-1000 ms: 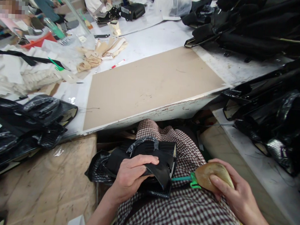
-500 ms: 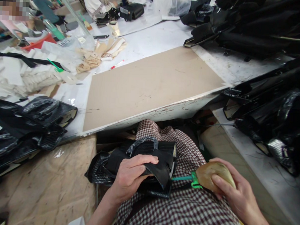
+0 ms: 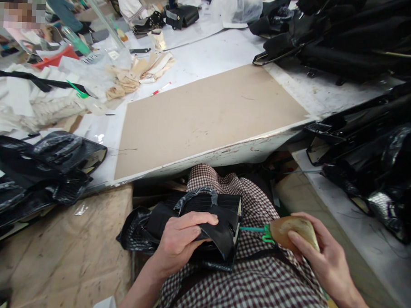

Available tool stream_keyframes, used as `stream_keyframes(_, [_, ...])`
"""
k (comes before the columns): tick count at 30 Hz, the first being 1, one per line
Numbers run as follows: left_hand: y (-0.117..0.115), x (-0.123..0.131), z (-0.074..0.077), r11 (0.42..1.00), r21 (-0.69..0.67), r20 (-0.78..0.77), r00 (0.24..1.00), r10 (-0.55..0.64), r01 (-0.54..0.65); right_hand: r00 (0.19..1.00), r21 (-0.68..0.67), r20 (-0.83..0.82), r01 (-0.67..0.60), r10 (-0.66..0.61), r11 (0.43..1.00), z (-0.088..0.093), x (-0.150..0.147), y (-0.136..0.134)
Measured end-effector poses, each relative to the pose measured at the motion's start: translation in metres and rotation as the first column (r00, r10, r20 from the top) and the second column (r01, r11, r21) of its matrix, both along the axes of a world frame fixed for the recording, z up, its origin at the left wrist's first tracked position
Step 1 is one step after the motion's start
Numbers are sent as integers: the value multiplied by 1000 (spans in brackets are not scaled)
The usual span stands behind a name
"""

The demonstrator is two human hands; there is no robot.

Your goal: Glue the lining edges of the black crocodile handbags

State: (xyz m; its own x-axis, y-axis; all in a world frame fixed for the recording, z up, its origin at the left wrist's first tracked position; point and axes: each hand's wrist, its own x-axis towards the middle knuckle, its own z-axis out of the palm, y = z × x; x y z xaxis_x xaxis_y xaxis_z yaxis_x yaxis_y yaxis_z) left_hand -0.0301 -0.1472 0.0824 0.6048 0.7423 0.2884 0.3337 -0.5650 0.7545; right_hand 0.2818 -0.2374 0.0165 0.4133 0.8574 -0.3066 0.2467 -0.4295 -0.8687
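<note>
A black handbag (image 3: 223,220) with a plastic-wrapped handle (image 3: 198,195) rests on my lap, over checked cloth (image 3: 240,291). My left hand (image 3: 185,232) is closed on its black flap, the fingers across the top and the thumb underneath. In my right hand (image 3: 319,249) is a squeeze bottle (image 3: 292,232) of amber-brown contents, with a green cap and a thin green nozzle (image 3: 251,228). The bottle lies nearly level, and the nozzle's tip is at the bag's open right edge. Whether the tip touches the edge I cannot tell.
Ahead is a worktable with a beige board (image 3: 207,117). Black bag pieces (image 3: 360,38) are heaped at the right, and more black bags (image 3: 34,164) lie at the left. Pale strips (image 3: 141,74) and a red-and-white pen (image 3: 160,89) lie beyond the board. Other people sit at the far left.
The bottle in my right hand has moved slightly up, its nozzle shifting higher along the bag's right edge. My left hand and the bag have barely moved.
</note>
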Motion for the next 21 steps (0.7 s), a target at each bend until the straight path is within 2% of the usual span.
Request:
stream_keyframes(11, [1,0,1,1000,10,-3,1000,-3,3,999,64,26,-38,37,997,-2,-1,7])
stream_keyframes(18, [1,-3,-2,1000,-5,9,1000,-29,29,999,10,-19,35,-35,999,6,-1,4])
stream_keyframes(21, [0,-4,-5,999,-12,-5,999,-42,42,1000,-4,-24,11,-11,1000,3,-1,5])
